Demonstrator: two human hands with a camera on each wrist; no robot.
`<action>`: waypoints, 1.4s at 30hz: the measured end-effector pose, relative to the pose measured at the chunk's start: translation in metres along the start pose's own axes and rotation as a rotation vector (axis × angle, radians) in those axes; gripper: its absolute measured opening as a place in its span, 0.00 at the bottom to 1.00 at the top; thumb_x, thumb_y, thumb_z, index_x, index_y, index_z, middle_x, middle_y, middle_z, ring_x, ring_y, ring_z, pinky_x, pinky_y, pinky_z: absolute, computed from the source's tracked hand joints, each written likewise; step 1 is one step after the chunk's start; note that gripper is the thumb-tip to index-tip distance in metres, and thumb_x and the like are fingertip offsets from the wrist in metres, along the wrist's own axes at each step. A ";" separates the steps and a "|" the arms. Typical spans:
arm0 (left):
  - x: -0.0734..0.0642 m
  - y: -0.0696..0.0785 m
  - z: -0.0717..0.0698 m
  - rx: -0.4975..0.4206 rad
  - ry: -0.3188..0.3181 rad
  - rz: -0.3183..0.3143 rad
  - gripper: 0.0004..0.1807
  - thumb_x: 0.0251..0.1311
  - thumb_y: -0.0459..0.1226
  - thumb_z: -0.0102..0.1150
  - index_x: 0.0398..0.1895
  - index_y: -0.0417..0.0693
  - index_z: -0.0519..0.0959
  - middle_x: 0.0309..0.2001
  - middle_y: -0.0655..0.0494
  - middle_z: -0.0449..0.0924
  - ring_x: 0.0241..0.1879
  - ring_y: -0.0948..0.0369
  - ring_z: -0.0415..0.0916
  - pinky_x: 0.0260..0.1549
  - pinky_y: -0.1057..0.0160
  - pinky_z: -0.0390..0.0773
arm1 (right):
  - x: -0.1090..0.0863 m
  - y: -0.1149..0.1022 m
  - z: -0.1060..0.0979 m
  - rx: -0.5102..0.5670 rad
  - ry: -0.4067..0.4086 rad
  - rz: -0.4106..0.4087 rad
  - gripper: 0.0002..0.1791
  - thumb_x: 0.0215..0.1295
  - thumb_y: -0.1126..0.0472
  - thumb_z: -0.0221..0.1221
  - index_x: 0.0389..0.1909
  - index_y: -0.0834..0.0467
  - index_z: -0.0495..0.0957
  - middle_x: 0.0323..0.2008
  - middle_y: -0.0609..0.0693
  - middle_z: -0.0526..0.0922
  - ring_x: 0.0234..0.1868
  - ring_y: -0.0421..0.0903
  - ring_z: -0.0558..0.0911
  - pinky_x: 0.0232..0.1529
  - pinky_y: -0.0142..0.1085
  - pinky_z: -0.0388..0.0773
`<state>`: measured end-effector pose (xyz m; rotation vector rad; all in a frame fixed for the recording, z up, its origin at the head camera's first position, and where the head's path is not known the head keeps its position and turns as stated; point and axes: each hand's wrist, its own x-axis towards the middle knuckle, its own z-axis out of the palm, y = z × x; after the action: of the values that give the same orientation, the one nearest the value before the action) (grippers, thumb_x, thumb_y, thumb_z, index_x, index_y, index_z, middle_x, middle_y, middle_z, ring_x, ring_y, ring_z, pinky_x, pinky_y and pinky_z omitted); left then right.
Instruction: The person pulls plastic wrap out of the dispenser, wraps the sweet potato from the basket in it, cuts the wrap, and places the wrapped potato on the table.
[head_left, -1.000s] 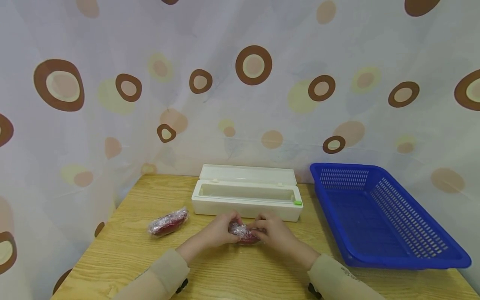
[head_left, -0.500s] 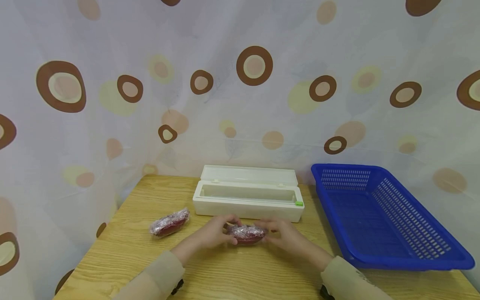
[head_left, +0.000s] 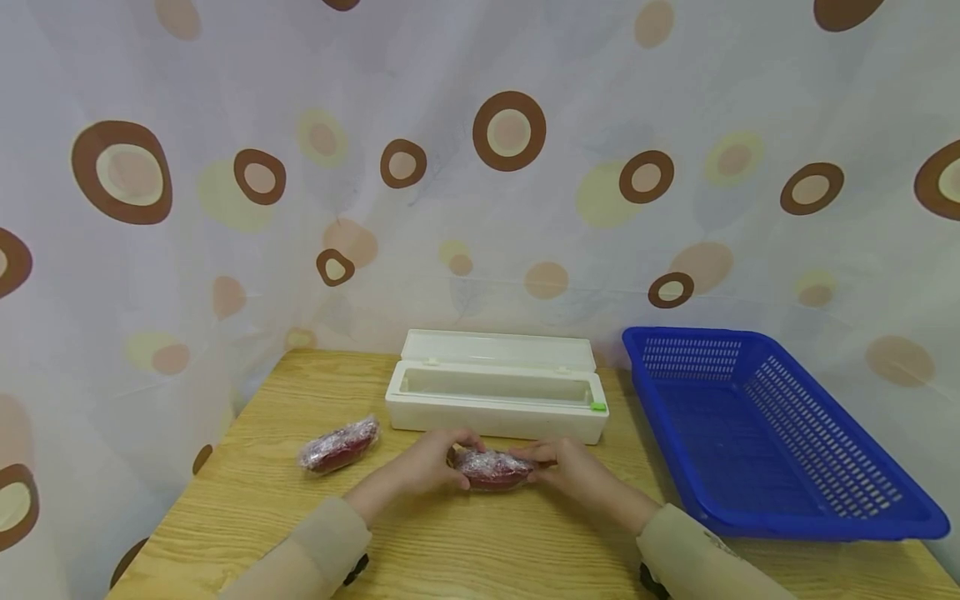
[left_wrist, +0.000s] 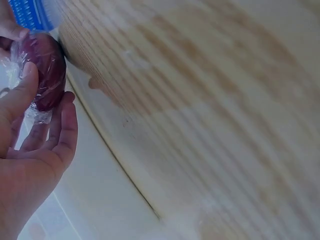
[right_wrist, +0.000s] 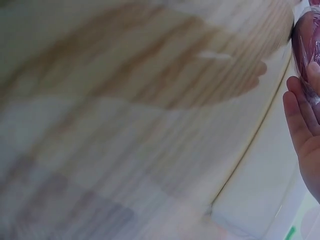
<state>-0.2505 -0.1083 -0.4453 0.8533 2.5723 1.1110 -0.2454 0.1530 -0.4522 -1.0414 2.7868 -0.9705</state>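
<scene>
A dark red, oblong sweet potato (head_left: 491, 469) in crinkled plastic wrap lies between both hands in the middle of the table. My left hand (head_left: 429, 463) holds its left end, with the thumb on the near side and the fingers on the far side. At the right end, my right hand (head_left: 568, 468) pinches the potato and its film between thumb and fingers. The left wrist view shows loose film hanging from the end of the sweet potato (left_wrist: 45, 70). A second wrapped sweet potato (head_left: 340, 446) lies to the left, untouched.
Behind the hands stands a white plastic-wrap dispenser box (head_left: 495, 417) with its lid raised and a green slide cutter (head_left: 597, 407) at the right. A blue perforated basket (head_left: 697, 500) stands at the right of the wooden table (head_left: 480, 558). A patterned curtain (head_left: 570, 250) hangs behind.
My hands have moved apart from the potato's middle towards its two ends, showing more of its wrapped top. In the last half second the right fingers have closed in on the right end.
</scene>
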 end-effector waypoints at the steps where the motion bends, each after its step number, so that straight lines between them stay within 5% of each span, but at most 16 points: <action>1: 0.000 0.000 0.000 0.003 0.007 -0.003 0.24 0.46 0.31 0.70 0.49 0.56 0.77 0.53 0.54 0.76 0.41 0.63 0.75 0.41 0.67 0.75 | 0.000 0.000 0.000 0.008 -0.001 0.003 0.22 0.54 0.68 0.65 0.53 0.55 0.80 0.48 0.51 0.84 0.49 0.48 0.81 0.47 0.35 0.78; 9: 0.001 0.000 0.001 -0.013 0.031 -0.005 0.22 0.45 0.31 0.71 0.46 0.54 0.79 0.46 0.57 0.77 0.35 0.66 0.74 0.36 0.68 0.76 | 0.001 -0.002 0.000 -0.007 0.012 -0.023 0.21 0.51 0.69 0.66 0.49 0.59 0.81 0.45 0.53 0.84 0.46 0.48 0.83 0.43 0.33 0.80; 16: -0.003 0.001 0.002 -0.042 -0.002 -0.001 0.25 0.48 0.30 0.69 0.52 0.49 0.75 0.53 0.51 0.75 0.48 0.56 0.75 0.44 0.65 0.76 | -0.001 -0.010 -0.001 0.057 -0.045 0.059 0.20 0.58 0.62 0.64 0.53 0.57 0.77 0.47 0.53 0.82 0.45 0.48 0.81 0.42 0.37 0.80; 21: -0.004 0.003 0.002 -0.050 -0.016 0.009 0.26 0.53 0.40 0.68 0.55 0.44 0.72 0.55 0.49 0.74 0.52 0.52 0.75 0.48 0.61 0.76 | 0.000 -0.017 0.000 0.138 -0.040 0.135 0.20 0.67 0.51 0.56 0.55 0.57 0.72 0.45 0.54 0.81 0.39 0.45 0.81 0.37 0.35 0.78; 26: -0.001 0.004 0.006 -0.043 0.003 0.011 0.23 0.56 0.50 0.63 0.51 0.49 0.74 0.50 0.57 0.77 0.47 0.59 0.77 0.46 0.63 0.76 | 0.006 -0.025 0.004 0.159 -0.015 0.189 0.16 0.68 0.49 0.54 0.47 0.57 0.75 0.42 0.52 0.81 0.36 0.43 0.79 0.32 0.33 0.76; 34: 0.002 0.005 0.012 0.001 0.052 0.052 0.14 0.56 0.44 0.65 0.43 0.52 0.77 0.42 0.60 0.79 0.32 0.68 0.72 0.32 0.70 0.74 | 0.013 -0.027 0.011 0.172 -0.003 0.218 0.10 0.64 0.53 0.59 0.38 0.55 0.75 0.39 0.51 0.80 0.29 0.40 0.76 0.24 0.32 0.74; 42: 0.005 0.012 0.015 0.036 0.070 0.012 0.15 0.53 0.42 0.67 0.42 0.52 0.76 0.40 0.61 0.79 0.33 0.68 0.71 0.36 0.69 0.73 | 0.010 -0.026 0.012 0.203 0.017 0.216 0.09 0.65 0.53 0.58 0.39 0.55 0.75 0.40 0.50 0.79 0.33 0.41 0.76 0.29 0.33 0.75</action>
<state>-0.2435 -0.0901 -0.4472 0.8541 2.6547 1.1206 -0.2356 0.1251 -0.4454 -0.6945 2.6711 -1.2035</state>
